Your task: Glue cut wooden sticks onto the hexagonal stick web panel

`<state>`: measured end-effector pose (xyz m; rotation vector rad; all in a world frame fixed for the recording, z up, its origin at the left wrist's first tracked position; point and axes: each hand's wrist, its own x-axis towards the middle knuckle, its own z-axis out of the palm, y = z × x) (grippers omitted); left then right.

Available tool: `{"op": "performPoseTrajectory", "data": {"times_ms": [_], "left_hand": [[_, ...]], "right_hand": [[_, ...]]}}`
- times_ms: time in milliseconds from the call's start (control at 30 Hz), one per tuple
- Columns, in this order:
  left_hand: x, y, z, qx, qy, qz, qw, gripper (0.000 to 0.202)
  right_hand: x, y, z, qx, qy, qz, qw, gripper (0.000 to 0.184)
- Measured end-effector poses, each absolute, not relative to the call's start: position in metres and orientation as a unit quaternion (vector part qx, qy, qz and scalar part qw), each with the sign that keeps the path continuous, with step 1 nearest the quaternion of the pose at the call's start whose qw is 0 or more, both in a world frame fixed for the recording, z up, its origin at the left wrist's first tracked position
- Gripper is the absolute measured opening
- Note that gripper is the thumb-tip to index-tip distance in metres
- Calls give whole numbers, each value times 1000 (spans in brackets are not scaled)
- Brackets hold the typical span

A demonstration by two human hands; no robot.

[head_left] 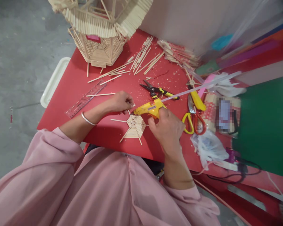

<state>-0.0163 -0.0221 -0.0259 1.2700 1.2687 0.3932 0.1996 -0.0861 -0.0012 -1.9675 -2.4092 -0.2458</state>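
Observation:
My right hand [168, 127] is wrapped round the handle of a yellow glue gun [148, 108], from whose back a long clear glue stick [179, 93] sticks out. The gun's nozzle points left, just above a web-shaped hexagonal panel of thin wooden sticks [137, 127] lying on the red table. Bare stick ends spread out from the panel's edge. At its upper left, my left hand [122, 102] has its fingers pinched close to the nozzle, on a short wooden stick piece [133, 105]. Part of that piece is hidden by the fingers.
A pagoda-like stick model [101, 40] stands at the back left. Loose sticks [141, 56] lie behind my hands, a clear ruler [85, 99] to the left. Black-and-yellow pliers [159, 90], scissors [192, 116], a plastic bag [209, 149] and a green board [264, 125] lie to the right.

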Motion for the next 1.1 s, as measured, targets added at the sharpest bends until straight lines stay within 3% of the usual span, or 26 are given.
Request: {"op": "performPoseTrajectory", "data": {"times_ms": [567,1100], "left_hand": [[-16,-21,-29,542,545,174,616,4],[-16,-22,-27,546,546,180,609,9]], "right_hand": [[203,-88,-2,-640,-764,-85,4,35],[215,-91,1,-651,-755,-83,8,28]]}}
